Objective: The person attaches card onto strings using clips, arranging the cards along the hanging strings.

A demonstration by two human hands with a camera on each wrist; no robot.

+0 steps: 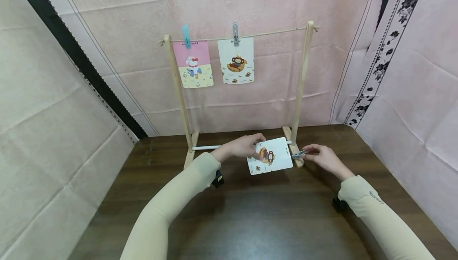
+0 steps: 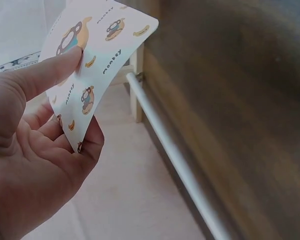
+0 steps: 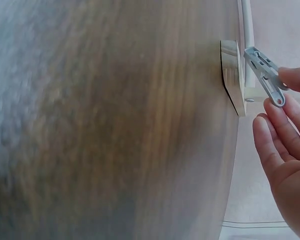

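My left hand pinches a white monkey card by its edge, thumb on the printed face and fingers behind. In the left wrist view the card bends a little and shows small monkeys, bananas and lettering. To the right, my right hand holds a grey clothespin between thumb and fingertips. The right wrist view shows this clothespin from the side. In the head view its tip is close to the card's right edge; I cannot tell whether they touch.
Behind the hands stands a wooden frame with a string across its top. From the string hang a pink-and-yellow card under a blue clothespin and another monkey card under a grey clothespin. A white rod joins the feet.
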